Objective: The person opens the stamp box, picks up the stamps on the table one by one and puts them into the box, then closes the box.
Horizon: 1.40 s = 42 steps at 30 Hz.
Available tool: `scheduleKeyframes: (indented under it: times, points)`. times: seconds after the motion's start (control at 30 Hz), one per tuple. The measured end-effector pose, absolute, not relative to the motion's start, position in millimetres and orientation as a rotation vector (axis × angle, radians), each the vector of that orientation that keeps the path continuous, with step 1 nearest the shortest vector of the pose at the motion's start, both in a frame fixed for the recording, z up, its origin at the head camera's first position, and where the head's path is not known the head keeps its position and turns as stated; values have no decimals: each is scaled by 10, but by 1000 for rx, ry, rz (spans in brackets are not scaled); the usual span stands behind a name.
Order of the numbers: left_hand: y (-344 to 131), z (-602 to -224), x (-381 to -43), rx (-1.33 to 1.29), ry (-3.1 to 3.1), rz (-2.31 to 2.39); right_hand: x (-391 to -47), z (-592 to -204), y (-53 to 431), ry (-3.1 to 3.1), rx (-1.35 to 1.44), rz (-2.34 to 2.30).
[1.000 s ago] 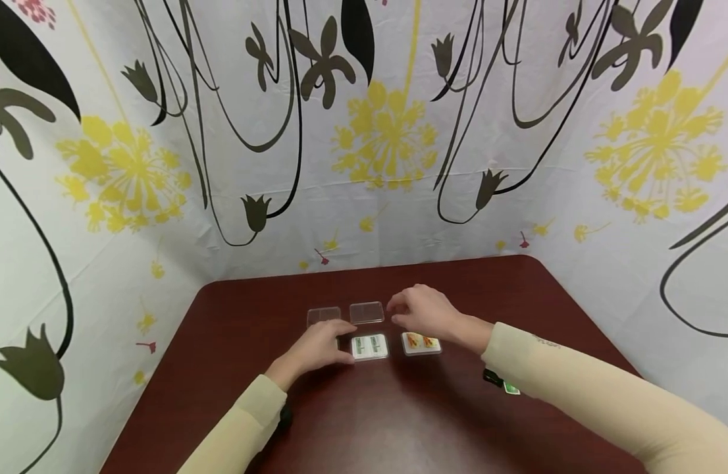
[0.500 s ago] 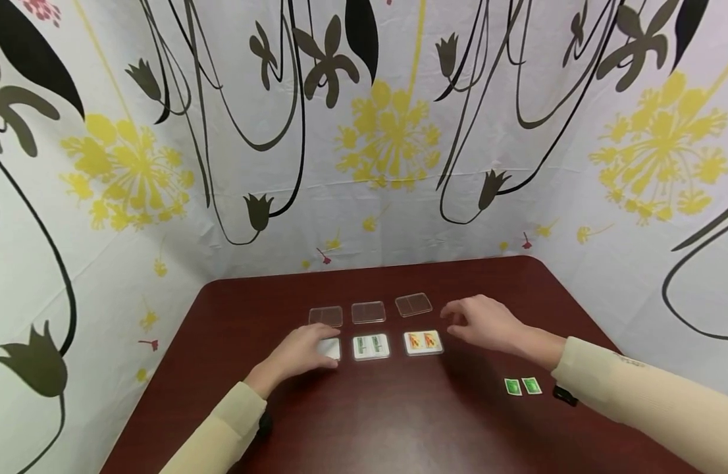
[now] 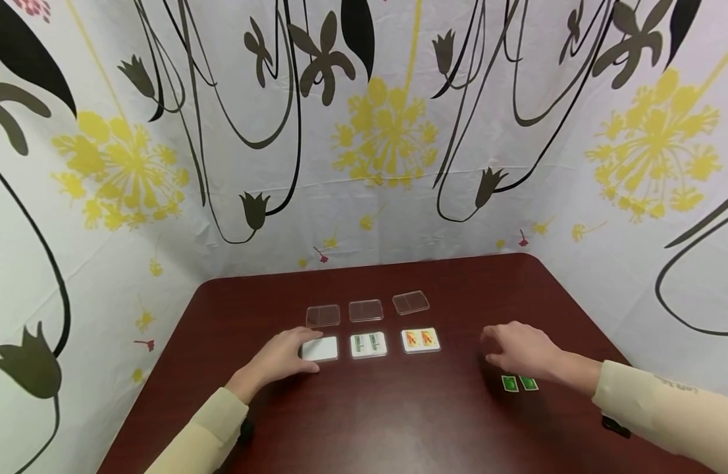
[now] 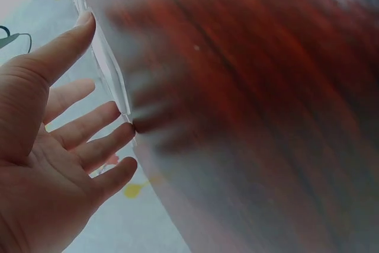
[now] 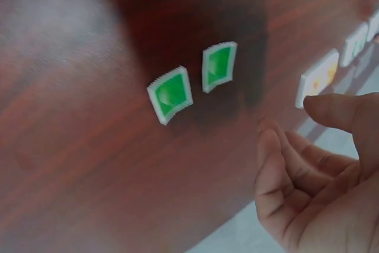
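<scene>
My left hand (image 3: 275, 359) lies at the left end of a flat case with a plain white face (image 3: 324, 349), thumb and fingers spread along its edges. In the left wrist view the fingers are straight, close to the case's edge; contact is hard to tell. My right hand (image 3: 520, 349) hovers just beyond two green stamps (image 5: 172, 95) with perforated edges, fingers loosely bent and holding nothing. Between the hands lie a white case with two greenish stamps (image 3: 368, 345) and another with two orange stamps (image 3: 420, 340).
Behind the cases lie three clear plastic lids, one at left (image 3: 323, 316), one in the middle (image 3: 366, 310) and a slightly turned one at right (image 3: 411, 302). The dark red table (image 3: 388, 415) meets a flower-patterned cloth (image 3: 388, 224) at its back edge.
My right hand has left the right-hand lid, moving right and toward me to the green stamps. My left hand has shifted left, from the middle case to the plain white one.
</scene>
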<state>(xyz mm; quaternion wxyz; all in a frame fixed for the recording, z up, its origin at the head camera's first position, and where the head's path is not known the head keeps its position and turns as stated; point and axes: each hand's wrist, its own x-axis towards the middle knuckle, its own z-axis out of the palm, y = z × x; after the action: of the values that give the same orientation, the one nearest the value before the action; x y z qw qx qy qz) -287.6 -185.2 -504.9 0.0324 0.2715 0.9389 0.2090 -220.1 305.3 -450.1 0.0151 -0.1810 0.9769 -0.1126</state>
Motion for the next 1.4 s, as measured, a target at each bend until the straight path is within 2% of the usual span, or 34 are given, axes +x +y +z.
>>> scheduleKeyframes:
  times: [0.3,1.4]
  points:
    - [-1877,-5055,-2897,827,2897,638,-2001,-4610,3131,2990,-355,-285]
    - [-1935,-5117,-2884,750,2920,653,-1826,-4892,3224,3071,-438,-473]
